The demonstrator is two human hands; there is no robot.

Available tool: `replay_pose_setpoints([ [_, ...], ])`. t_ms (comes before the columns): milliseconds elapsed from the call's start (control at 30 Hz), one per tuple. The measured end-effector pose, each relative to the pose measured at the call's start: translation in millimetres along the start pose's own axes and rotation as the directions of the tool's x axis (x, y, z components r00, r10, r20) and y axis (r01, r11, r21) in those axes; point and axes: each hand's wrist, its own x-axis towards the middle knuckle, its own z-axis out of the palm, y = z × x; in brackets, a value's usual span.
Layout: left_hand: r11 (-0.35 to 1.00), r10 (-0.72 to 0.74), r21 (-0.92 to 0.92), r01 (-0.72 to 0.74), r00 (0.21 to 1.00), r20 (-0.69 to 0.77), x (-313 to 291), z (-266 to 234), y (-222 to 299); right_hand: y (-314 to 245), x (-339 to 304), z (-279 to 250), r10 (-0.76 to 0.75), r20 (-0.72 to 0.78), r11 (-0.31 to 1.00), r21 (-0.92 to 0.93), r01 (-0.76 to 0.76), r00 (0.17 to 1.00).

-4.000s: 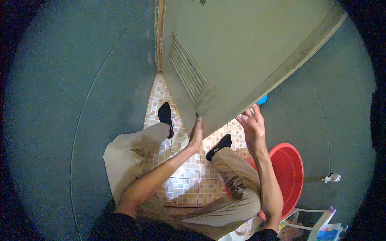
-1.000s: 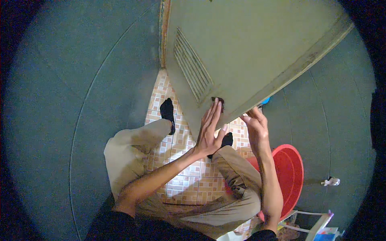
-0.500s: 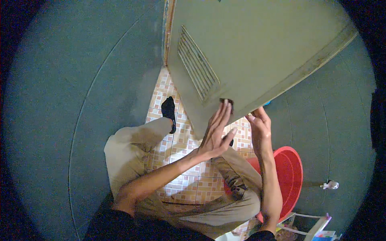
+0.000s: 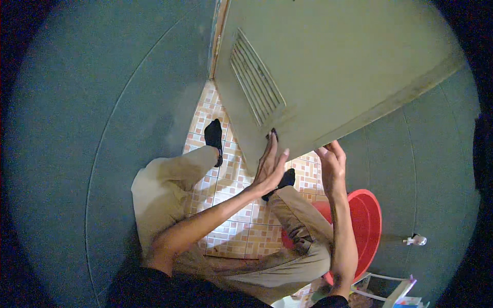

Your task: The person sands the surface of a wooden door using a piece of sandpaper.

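A pale olive door (image 4: 354,66) with a slatted vent (image 4: 257,77) stands ajar in front of me. My left hand (image 4: 268,167) lies along its lower part, fingers stretched and thumb apart. Under the fingertips is a small dark pad (image 4: 272,133), pressed flat to the door just below the vent; its kind cannot be made out. My right hand (image 4: 333,167) pinches the door's lower right edge, the thumb on the near face and the fingers curled behind.
Patterned floor tiles (image 4: 233,200) lie under the door, with my black-socked feet on them. A red tub (image 4: 367,231) stands by my right forearm. A tap (image 4: 417,239) juts from the right wall, above a pale rack (image 4: 398,295). The door frame (image 4: 220,36) is worn.
My left hand has slid the dark pad a little leftward across the door. My right hand keeps its hold on the edge, and the view has shifted slightly.
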Motion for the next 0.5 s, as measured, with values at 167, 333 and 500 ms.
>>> replay_pose_setpoints([
  [167,0.974,0.18,0.15,-0.168,0.981,-0.068,-5,12,30,42,3,-33,0.0,-0.004,0.842,0.54,0.003,1.0],
  [333,0.953,0.276,0.171,-0.251,0.95,-0.144,-4,14,20,34,12,3,0.269,-0.121,0.717,0.688,-0.115,0.956],
  [500,0.949,0.306,0.107,-0.297,0.949,-0.082,-5,8,16,58,15,2,0.246,-0.176,0.785,0.612,-0.09,0.953],
])
